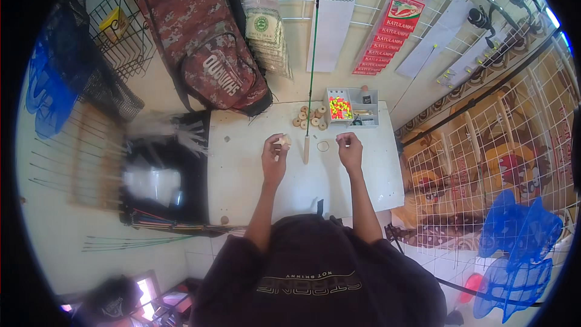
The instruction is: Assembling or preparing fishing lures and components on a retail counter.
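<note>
My left hand (pixel 274 156) is closed around a small pale wooden spool (pixel 284 140), held a little above the white table (pixel 254 188). To the right, my right hand (pixel 350 151) has its fingertips pinched together; whatever lies between them is too small to make out. Between the hands a thin green fishing rod (pixel 307 145) with a pale handle points away from me. A thin tan ring (pixel 323 146) lies beside the handle, near my right hand. Several round wooden spools (pixel 300 120) sit in a cluster beyond, partly crossed by the rod.
A grey compartment box (pixel 365 125) holding bright yellow, orange and pink beads (pixel 340 108) stands at the table's back right. A camouflage rod bag (pixel 227 72) leans at the back left. Packets hang from the wall grid, and blue nets (pixel 514 230) hang at right.
</note>
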`<state>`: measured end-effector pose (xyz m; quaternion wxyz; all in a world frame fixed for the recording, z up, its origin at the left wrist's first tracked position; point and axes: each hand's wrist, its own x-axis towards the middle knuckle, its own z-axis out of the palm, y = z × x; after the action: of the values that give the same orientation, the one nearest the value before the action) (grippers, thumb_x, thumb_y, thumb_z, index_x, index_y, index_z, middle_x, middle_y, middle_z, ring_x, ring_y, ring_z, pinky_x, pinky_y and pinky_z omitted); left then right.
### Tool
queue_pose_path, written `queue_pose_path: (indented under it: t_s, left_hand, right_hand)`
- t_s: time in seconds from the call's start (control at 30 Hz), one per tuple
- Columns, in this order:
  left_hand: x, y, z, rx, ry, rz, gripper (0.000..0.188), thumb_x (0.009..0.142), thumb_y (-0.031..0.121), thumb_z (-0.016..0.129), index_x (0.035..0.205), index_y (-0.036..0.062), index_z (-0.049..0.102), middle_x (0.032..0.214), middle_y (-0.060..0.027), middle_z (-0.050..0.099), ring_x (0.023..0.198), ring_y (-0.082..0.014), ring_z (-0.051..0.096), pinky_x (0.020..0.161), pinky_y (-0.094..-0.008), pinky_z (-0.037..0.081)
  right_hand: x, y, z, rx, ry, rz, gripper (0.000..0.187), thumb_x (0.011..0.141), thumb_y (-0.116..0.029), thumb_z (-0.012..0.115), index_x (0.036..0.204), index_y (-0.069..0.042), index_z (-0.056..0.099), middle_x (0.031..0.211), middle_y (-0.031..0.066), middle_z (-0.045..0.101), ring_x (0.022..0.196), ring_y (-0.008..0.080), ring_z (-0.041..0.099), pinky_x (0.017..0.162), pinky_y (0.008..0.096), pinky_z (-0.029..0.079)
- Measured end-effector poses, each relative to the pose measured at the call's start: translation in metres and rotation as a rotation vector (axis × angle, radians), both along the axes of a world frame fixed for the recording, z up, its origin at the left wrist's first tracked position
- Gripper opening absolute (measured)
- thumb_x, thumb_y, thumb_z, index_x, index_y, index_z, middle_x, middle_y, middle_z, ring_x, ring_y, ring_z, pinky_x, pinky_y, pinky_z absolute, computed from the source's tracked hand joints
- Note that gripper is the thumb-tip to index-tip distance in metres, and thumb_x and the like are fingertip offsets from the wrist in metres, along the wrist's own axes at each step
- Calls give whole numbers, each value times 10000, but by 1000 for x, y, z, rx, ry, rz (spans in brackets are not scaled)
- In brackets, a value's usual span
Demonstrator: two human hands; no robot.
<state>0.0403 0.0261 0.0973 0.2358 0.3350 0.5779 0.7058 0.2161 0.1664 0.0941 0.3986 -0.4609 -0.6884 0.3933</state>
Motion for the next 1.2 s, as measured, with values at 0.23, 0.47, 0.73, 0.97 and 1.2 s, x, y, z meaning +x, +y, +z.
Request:
queue_pose_path:
  t_s: [0.23,0.47,0.73,0.97,1.2]
  left_hand:
    - [4,-1,3,-57,148,-21,273,867,55,633,1137,57,589,1020,-32,628,786,-93,557,673,-232,463]
    - [12,-1,19,-115,301,-140,313,833,14,634,1136,94,623,1123,-52,634,808,-127,602,676,-254,470]
    - [9,-3,25,-67,403,-235,316,810,-27,609,1101,91,646,1145,-69,623,852,-153,603,685,-268,473]
    - [11,-4,17,-109,320,-301,366,782,-38,627,1127,83,609,1131,-67,620,859,-162,600,702,-280,478]
    - [11,-3,12,-106,244,-266,398,777,-15,657,1146,61,529,1121,-69,612,859,-168,613,709,-293,477]
  right_hand:
    - [-9,-18,31,79,-61,-6,344,825,-21,600,1164,-73,580,1171,128,567,1008,204,554,744,313,486]
    - [-22,-30,64,92,61,537,467,849,-22,586,1299,-146,567,1266,66,588,1119,221,511,889,322,461]
    - [-24,-30,64,79,-51,663,377,893,29,502,1210,-127,635,1218,64,624,1105,238,534,940,346,446]
    - [-26,-33,69,49,50,592,352,870,32,530,1160,-119,660,1158,54,654,1123,259,529,995,353,414]
    - [-18,-27,63,-5,-114,619,304,815,14,604,1070,-121,699,1067,54,683,1028,255,559,958,359,421]
